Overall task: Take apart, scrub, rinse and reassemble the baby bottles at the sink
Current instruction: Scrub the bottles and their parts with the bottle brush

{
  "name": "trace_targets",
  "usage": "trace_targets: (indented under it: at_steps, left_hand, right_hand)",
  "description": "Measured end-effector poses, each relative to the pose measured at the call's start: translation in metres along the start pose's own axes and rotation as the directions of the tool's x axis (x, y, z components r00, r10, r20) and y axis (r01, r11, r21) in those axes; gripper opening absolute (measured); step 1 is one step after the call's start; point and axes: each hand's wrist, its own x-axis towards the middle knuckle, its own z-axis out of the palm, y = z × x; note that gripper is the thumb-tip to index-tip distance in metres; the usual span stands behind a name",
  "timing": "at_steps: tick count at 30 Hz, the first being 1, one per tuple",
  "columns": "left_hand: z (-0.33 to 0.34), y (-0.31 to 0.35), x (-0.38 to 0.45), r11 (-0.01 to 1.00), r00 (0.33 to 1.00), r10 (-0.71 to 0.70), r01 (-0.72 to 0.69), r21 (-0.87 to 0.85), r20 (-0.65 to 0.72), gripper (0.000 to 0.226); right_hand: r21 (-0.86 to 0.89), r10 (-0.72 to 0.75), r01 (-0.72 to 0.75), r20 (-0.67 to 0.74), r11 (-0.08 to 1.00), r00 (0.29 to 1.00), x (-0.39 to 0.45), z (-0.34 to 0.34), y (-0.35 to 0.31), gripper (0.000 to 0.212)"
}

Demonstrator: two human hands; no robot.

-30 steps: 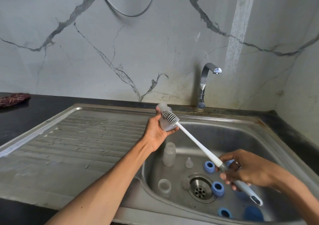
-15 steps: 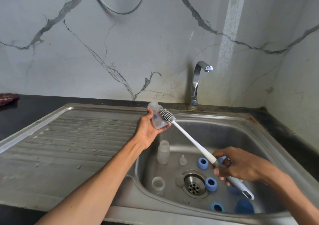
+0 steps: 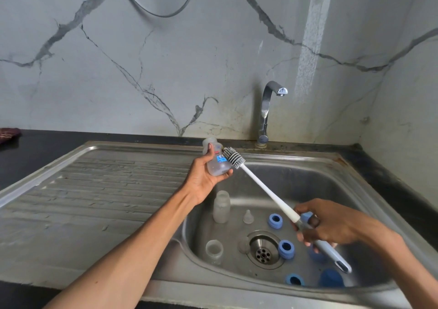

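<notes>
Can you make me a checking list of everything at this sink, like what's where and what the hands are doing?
Surface: steel sink with ribbed drainboard, dry-looking.
Job's things: held bottle with brush against its outside; two bottles, a teat and blue rings in the basin.
Clutter: dark red cloth on the counter.
Grips: left hand holds the bottle; right hand grips the brush handle.
Cables: grey cable on the wall.
Surroundings: marble-look wall; tap not running.
</notes>
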Motion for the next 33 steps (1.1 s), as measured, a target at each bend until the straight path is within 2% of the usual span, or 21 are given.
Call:
trace_targets:
  at_steps: [4,7,13,18,21,24,28,33]
  left_hand:
    - [0.009,-0.010,-0.003,0.996,0.998,-0.064,0.064,-0.064,0.005,0.024]
    - [0.014,-0.016,-0.004,0.995,0.996,-0.089,0.090,-0.051,0.017,0.023]
    - [-0.004,-0.002,0.003,0.993,1.000,-0.003,0.000,-0.114,-0.028,0.022]
    - [0.012,-0.012,-0.005,0.995,0.999,-0.053,0.051,-0.086,-0.015,0.028]
    - [0.020,-0.016,-0.006,0.995,0.997,-0.082,0.081,-0.054,-0.009,0.035]
    - [0.016,-0.011,-0.004,0.998,0.998,-0.061,0.061,-0.036,-0.010,0.027]
    - [0.002,-0.004,-0.001,0.993,0.999,-0.041,0.042,-0.107,0.014,0.019]
    - [0.011,-0.015,-0.003,0.995,0.996,-0.083,0.085,-0.055,0.032,0.027]
  right_hand:
    - [0.004,-0.047,0.047,-0.092,0.999,0.995,0.006,0.005,-0.005,0.012]
    - [0.017,-0.076,0.079,-0.135,0.997,0.988,0.010,0.009,-0.007,0.016]
    - [-0.007,0.027,-0.027,0.039,1.000,0.999,0.003,0.002,0.001,0.021]
    - [-0.036,-0.040,0.038,-0.082,0.999,0.996,0.009,0.008,-0.004,0.011]
    - [-0.016,-0.075,0.074,-0.152,0.997,0.985,0.014,0.013,-0.007,0.012]
    - [0.008,-0.029,0.030,-0.080,1.000,0.996,0.012,0.011,-0.005,0.014]
    - [-0.020,0.044,-0.043,0.044,0.999,0.998,0.005,0.006,0.000,0.013]
    - [-0.037,-0.021,0.019,-0.059,0.999,0.998,0.011,0.012,-0.007,0.015]
